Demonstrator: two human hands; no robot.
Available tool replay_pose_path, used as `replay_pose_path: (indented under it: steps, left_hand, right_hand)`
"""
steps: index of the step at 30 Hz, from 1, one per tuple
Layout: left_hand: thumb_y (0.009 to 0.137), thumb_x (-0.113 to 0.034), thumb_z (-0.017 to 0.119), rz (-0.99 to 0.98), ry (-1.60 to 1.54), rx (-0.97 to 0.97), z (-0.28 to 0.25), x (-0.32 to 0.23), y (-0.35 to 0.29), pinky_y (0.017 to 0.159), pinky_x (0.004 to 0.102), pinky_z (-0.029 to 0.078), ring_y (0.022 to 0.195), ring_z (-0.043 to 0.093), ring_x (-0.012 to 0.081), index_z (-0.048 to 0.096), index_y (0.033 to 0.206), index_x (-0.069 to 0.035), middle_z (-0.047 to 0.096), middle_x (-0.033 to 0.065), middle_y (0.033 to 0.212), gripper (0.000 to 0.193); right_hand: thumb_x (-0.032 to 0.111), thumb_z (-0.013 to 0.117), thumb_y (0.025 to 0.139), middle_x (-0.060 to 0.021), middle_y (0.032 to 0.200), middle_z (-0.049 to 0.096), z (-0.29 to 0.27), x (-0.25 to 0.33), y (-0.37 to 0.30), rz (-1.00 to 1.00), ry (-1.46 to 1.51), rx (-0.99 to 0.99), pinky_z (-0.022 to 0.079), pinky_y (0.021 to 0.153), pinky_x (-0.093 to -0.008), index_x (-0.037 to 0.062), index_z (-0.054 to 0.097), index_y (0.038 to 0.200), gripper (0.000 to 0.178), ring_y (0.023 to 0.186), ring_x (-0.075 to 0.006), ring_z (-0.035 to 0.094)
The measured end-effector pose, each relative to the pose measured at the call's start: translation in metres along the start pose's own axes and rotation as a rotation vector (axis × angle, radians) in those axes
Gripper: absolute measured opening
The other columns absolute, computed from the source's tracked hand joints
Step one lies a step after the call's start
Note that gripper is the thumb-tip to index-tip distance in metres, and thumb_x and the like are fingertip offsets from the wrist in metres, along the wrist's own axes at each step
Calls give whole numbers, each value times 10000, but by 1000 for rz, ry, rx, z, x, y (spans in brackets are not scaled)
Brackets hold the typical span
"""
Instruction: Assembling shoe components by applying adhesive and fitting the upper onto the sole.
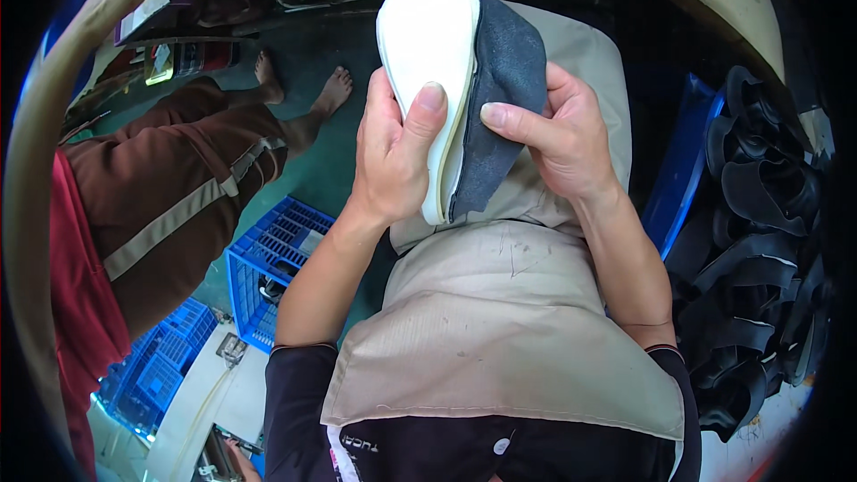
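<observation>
I hold a curved padded piece over my lap, white foam [427, 45] on one side and dark grey fabric [504, 80] on the other. My left hand [390, 152] grips the white foam side, thumb across its face. My right hand [558, 129] holds the grey fabric side, thumb pressed on its edge. Both layers meet along a seam at the top and part slightly toward the bottom. A beige apron [509, 303] covers my lap under the piece.
Another person in brown trousers [170, 196] and a red top sits at my left, bare feet [312, 98] on the green floor. Blue plastic crates [272, 254] stand below left. A pile of black curved pieces [759, 241] lies at right beside a blue bin edge [683, 161].
</observation>
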State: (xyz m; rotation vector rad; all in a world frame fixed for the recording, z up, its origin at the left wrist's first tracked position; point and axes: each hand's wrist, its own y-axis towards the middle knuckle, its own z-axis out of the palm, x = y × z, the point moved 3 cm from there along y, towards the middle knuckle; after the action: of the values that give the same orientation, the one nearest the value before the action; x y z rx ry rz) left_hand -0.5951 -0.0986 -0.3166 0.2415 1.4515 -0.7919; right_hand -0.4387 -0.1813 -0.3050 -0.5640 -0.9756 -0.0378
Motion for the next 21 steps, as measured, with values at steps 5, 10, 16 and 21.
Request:
replay_pose_path:
  steps: [5, 10, 16, 21]
  left_hand:
    - [1069, -381, 505, 80, 49, -45, -4, 16, -4, 837, 328, 535, 935, 642, 216, 379, 1356, 54, 614, 193, 1125, 536]
    - [1102, -340, 426, 66, 0, -54, -9, 14, -3, 919, 326, 510, 1037, 618, 201, 348, 1459, 12, 586, 173, 1231, 507]
    - [1082, -383, 476, 49, -39, -163, -24, 18, 4, 835, 294, 522, 922, 636, 176, 421, 1350, 42, 625, 169, 1127, 505]
    - [1061, -413, 524, 46, -78, -209, -40, 28, 1, 792, 291, 529, 882, 639, 180, 468, 1269, 76, 645, 187, 1068, 534]
  right_hand:
    - [-4, 801, 809, -83, 921, 738, 13, -17, -1, -11, -35, -53, 576, 735, -223, -33, 670, 1098, 319, 781, -132, 686]
    - [33, 871, 727, -71, 918, 733, 5, -15, 3, -42, -251, 52, 550, 704, -212, -33, 665, 1110, 439, 773, -124, 670]
    - [70, 937, 619, -63, 949, 728, 26, -25, -8, -61, -533, 133, 524, 681, -202, -20, 653, 1155, 613, 754, -111, 647]
    - [54, 925, 648, -68, 994, 717, 35, -46, -10, 52, -553, 121, 454, 628, -162, -14, 621, 1253, 681, 718, -68, 588]
